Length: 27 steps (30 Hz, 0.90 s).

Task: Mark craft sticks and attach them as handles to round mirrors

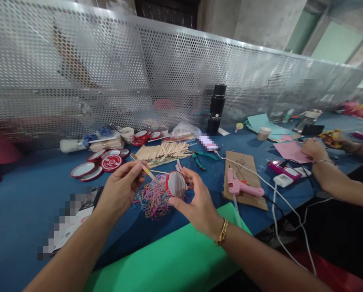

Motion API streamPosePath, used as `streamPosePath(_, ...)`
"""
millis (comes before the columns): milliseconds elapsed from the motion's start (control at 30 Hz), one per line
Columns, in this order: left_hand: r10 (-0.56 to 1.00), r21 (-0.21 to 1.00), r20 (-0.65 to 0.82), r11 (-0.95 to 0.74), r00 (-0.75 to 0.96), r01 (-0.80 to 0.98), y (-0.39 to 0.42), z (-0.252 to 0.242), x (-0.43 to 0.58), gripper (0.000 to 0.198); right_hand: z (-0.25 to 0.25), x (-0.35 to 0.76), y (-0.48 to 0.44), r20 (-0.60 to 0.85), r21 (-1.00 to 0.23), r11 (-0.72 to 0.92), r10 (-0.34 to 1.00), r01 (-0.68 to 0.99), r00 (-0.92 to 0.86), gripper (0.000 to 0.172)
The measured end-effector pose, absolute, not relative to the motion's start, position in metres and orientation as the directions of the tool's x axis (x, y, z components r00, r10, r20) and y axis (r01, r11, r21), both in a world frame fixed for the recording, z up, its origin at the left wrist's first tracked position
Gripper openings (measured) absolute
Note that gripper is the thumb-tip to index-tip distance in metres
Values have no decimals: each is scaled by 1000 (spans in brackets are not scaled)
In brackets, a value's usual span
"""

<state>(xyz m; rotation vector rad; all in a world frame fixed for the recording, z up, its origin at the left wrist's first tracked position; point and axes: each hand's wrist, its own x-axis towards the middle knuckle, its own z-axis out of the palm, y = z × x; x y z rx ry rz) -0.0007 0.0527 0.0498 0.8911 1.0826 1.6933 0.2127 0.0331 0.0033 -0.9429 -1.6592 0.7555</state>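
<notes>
L hand [122, 184]: fingers clamped on flat stick [148, 171] near upper end, prob. to leave lower tip free. R hand [198, 200]: fingers clamped round edge of red-rimmed disc [177, 185], likely to keep face uncovered; both held over pile of coloured bands [153, 201] on tabletop [129, 233].

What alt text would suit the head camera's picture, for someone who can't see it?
A person's left hand holds a flat stick and the right hand a small red-rimmed disc, over colourful tangled strands on a blue table. More red-rimmed discs, wooden sticks and a pink glue gun lie around; another person's arm shows at right.
</notes>
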Motion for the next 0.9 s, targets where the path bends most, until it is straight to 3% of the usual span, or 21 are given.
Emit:
streamPosePath(133, 940, 922, 97, -209, -329, -326, 52, 52, 0, 40, -10, 225, 39, 419, -869, 445, 895, 217, -155, 73)
streamPosePath(500, 958, 887, 121, -221, -259, -404, 51, 48, 6, 34, -22, 269, 37, 452, -826, 445, 890, 345, -67, 70)
streamPosePath(733, 968, 904, 68, -163, -243, -396, 50, 46, 7, 41, 17, 223, 27, 583, -735, 600, 797, 316, -155, 84)
streamPosePath(900, 977, 909, 57, -136, -206, -394, 46, 43, 12, 38, 10, 210, 24, 655, -603, 692, 713, 397, -248, 88)
